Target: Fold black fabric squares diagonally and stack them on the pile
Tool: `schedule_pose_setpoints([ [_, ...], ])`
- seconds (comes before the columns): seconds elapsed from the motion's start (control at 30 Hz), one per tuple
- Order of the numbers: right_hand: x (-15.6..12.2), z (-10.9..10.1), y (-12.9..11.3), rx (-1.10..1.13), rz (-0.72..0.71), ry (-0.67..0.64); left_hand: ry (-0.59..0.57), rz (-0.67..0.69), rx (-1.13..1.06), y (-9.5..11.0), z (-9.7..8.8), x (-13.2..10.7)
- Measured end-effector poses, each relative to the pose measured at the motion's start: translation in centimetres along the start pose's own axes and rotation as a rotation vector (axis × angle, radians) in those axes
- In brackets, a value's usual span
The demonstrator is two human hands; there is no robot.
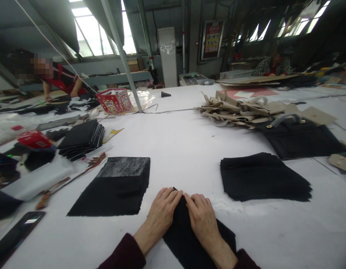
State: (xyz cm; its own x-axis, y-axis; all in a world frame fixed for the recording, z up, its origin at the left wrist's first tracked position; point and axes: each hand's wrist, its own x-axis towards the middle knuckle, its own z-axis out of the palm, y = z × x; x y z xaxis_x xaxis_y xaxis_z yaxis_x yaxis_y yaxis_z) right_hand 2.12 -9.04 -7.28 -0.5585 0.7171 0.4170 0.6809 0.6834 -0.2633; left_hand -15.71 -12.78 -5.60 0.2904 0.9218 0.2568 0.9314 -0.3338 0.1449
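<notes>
A black fabric piece [189, 239] lies on the white table directly in front of me, one corner pointing away. My left hand [165, 207] is closed on its far left edge, fingertips bunched close to the corner. My right hand [202, 215] presses on the same piece just right of the corner, its fingers curled together over the cloth. The two sets of fingertips almost meet. To the left lies a stack of black fabric pieces [111, 194] with a grey speckled strip along its far end. Another black stack [262, 177] sits to the right.
A black handbag [302, 138] and a heap of beige pieces [240, 108] lie back right. At left are a phone [17, 235], a folded dark stack [81, 138] and scraps. A red patterned box [114, 101] stands by a pole [122, 56]. Two people are farther off.
</notes>
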Motion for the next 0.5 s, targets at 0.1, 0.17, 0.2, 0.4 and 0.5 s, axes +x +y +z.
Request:
schedule_pose_setpoints([
  [0.1, -0.2, -0.3, 0.3, 0.071, 0.031, 0.016, -0.029, -0.004, -0.002, -0.1, -0.2, 0.1],
  [0.17, -0.3, -0.5, 0.5, 0.111, 0.040, 0.022, -0.051, -0.002, -0.004, 0.1, -0.4, 0.2],
  [0.2, -0.4, -0.5, 0.6, 0.127, 0.044, 0.024, -0.062, -0.001, -0.002, 0.1, -0.6, 0.3],
  [0.4, -0.6, -0.6, 0.7, 0.152, 0.064, 0.042, -0.115, 0.049, 0.063, 0.0, -1.5, 0.8],
  [0.5, 0.0, -0.6, 0.5, 0.122, 0.065, 0.041, -0.146, 0.087, 0.131, -0.6, -2.0, 1.7],
])
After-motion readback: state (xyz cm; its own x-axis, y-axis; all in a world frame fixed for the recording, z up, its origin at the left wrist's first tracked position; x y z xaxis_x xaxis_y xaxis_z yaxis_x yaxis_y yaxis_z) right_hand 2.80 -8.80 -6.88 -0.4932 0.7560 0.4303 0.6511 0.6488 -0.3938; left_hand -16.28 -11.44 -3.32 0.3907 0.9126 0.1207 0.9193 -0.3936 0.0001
